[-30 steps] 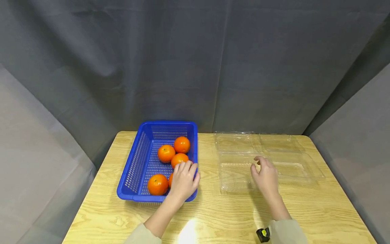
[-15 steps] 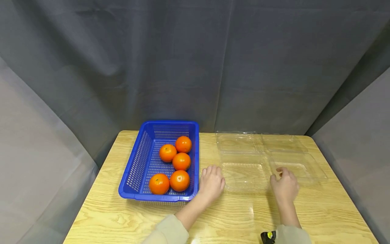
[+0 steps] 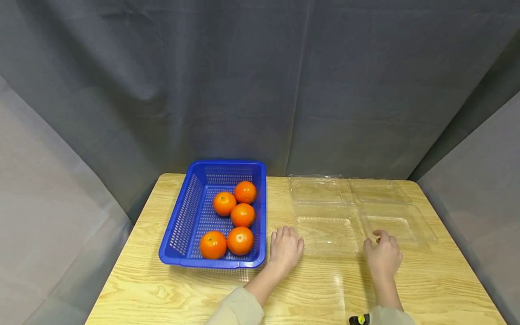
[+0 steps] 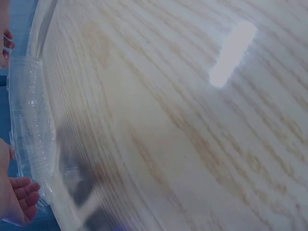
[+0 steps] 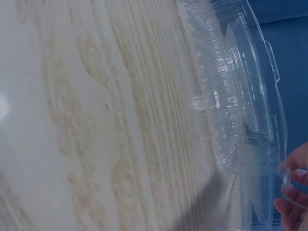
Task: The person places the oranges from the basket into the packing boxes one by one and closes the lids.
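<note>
The left hand [image 3: 286, 249], loosely bent and empty, had left the blue basket [image 3: 211, 263] for the clear plastic box [image 3: 329, 232] just beside it. The right hand [image 3: 382, 255] curled at the box's edge; its grip was unclear. Work seemed moved there. Five oranges [image 3: 242, 215] sat left, in the basket.

basket [image 3: 211, 263]: plastic, smooth rim, perf. sides. boxes [image 3: 325, 228]: thin clr plastic, v. shiny. oranges [image 3: 240, 240]: smooth, glossy skin. table [image 3: 314, 295]: wood-grain, glossy w/ glare. curtain [image 3: 231, 90]: matt cloth. sleeves [image 3: 239, 309]: cloth, matt.
</note>
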`<state>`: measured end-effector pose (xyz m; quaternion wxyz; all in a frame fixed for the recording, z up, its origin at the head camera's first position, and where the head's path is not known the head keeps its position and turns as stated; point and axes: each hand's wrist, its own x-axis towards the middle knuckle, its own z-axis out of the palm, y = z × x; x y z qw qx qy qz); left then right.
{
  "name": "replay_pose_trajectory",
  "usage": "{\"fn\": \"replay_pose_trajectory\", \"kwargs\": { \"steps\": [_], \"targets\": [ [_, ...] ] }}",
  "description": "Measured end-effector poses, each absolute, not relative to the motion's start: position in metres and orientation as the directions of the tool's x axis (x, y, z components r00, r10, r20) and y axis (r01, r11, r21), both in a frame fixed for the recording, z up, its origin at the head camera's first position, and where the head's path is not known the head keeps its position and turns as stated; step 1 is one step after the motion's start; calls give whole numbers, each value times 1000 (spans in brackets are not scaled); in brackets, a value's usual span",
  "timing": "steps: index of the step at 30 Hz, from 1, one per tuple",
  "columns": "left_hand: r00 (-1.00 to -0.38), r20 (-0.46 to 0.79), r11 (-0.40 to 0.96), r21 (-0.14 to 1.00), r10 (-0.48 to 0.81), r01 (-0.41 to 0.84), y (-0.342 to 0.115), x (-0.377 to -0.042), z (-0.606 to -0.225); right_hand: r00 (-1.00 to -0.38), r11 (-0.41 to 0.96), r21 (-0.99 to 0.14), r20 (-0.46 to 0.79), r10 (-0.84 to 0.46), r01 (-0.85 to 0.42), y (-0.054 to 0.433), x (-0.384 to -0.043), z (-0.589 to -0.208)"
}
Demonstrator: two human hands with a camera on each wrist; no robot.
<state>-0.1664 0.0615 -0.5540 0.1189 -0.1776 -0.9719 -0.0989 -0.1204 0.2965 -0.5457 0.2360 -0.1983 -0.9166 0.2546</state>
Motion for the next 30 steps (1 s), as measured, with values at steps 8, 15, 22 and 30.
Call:
{"fn": "replay_pose_trajectory", "kwargs": {
  "steps": [8,15,22,30],
  "targets": [
    [-925,225,915,197,306,351,59,-163,-555,-820,796,-547,312,480,258,292,-117,-551],
    [-922,274,915,222,273,337,53,-156,-557,-842,804,-536,284,458,257,286,-111,-550],
    [-923,293,905,268,251,331,48,-149,-563,-858,803,-544,264,440,245,279,-104,-550],
    [-912,316,908,239,262,344,42,-140,-564,-861,839,-516,332,385,176,274,-98,-551]
  ]
}}
